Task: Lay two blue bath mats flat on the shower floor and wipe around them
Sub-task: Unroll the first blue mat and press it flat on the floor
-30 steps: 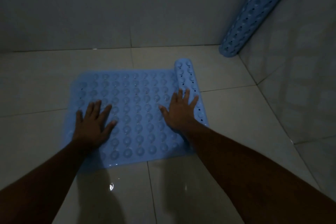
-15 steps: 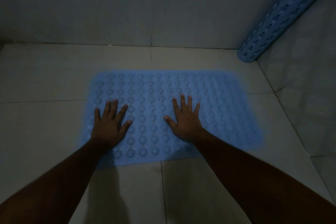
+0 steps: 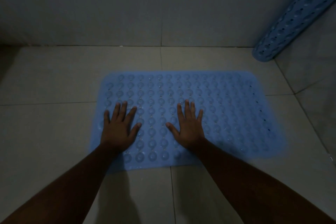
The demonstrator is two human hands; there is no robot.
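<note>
Bath mats, blue, soft plastic: two.

1. Flat mat (image 3: 227, 114): one. A rectangle with rounded corners, it lies spread out on the shower floor (image 3: 54, 132), its long side running along the back wall (image 3: 127, 5). Its surface is covered in even rows of round, glossy domes like suction cups. A line of small dark holes runs down its right edge.

2. Rolled mat (image 3: 291, 20): one. A tight tube, dotted with small holes and low bumps. It stands tilted in the corner beyond the flat mat's far right corner, well apart from it, with its lower end on the floor and its length leaning up the side wall.

Hands, bare: two. The left hand (image 3: 119, 129) lies palm down near the flat mat's left edge. The right hand (image 3: 190, 129) lies palm down near the flat mat's middle. Both have straight, spread fingers that press on the domes and grasp nothing.

Floor: large pale tiles, smooth, with thin grout lines on every side of the flat mat. The light is dim.
</note>
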